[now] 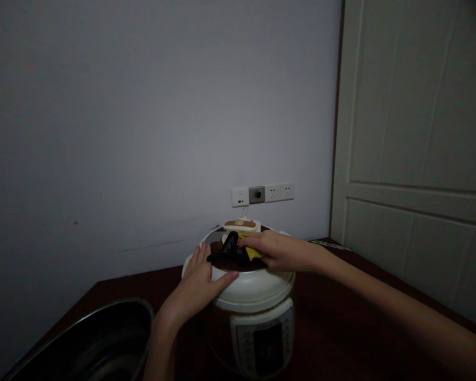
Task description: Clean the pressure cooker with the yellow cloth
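Right grip [275, 251] clenched on a yellow cloth [254, 253] beside the black handle [230, 246] | left grip [198, 288] released, palm flat on the lid [257, 288], near-left rim | white cooker [262, 338] stands centre on the dark surface [333, 317] | steel bowl [115, 308] near left | wall sockets [263, 194] far behind

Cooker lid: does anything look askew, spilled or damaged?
Nothing stands out. The lid sits level on the cooker; left hand rests on its rim, right hand on the black handle with something yellow. No spill shows on the table.
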Motion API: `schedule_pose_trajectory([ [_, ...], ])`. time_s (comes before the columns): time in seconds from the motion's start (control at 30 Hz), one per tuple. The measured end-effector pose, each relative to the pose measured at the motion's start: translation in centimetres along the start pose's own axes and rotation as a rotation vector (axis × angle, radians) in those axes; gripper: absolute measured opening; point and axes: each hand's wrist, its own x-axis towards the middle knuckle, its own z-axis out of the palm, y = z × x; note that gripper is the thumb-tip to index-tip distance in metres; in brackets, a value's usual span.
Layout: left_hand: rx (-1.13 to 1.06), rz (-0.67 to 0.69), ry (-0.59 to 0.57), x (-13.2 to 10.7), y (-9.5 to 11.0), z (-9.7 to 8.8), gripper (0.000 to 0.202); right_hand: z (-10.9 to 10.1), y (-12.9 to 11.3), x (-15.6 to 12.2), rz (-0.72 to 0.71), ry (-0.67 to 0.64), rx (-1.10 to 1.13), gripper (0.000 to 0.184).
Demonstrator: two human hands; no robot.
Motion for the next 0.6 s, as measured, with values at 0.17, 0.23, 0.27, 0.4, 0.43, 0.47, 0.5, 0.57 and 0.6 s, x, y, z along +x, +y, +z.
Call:
schedule_pose_trajectory([
  [0.17, -0.015, -0.086, -0.096, -0.1, 0.2, -0.2, 0.092, -1.8, 0.3, -1.7, 0.056, -0.061, 0.245, 0.05],
  [0.23, -0.021, -0.048, -0.065, 0.0, -0.3, 0.1, 0.089, -2.7, 1.3, -2.6, 0.138, -0.09, 0.35, 0.042],
  [0.27, -0.023, -0.031, -0.055, 0.0, -0.5, 0.3, 0.088, -3.1, 2.1, -3.0, 0.205, -0.08, 0.391, 0.038],
  [0.4, -0.029, -0.036, -0.069, 0.1, -0.7, 0.5, 0.089, -3.8, 6.8, -3.4, 0.468, 0.185, 0.338, 0.03],
  [0.43, -0.029, -0.047, -0.078, 0.1, -0.6, 0.4, 0.089, -3.6, 8.1, -3.1, 0.505, 0.254, 0.262, 0.031],
  [0.47, -0.03, -0.054, -0.08, 0.1, -0.5, 0.4, 0.09, -3.1, 9.2, -2.6, 0.534, 0.296, 0.176, 0.031],
  [0.5, -0.031, -0.053, -0.076, 0.1, -0.5, 0.4, 0.089, -2.6, 10.0, -2.0, 0.549, 0.31, 0.097, 0.032],
  [0.57, -0.03, -0.041, -0.051, 0.1, -0.5, 0.5, 0.088, -1.2, 11.0, -0.6, 0.54, 0.262, -0.003, 0.032],
  [0.6, -0.028, -0.035, -0.039, 0.1, -0.6, 0.6, 0.087, -0.4, 11.2, 0.0, 0.519, 0.226, -0.018, 0.032],
])
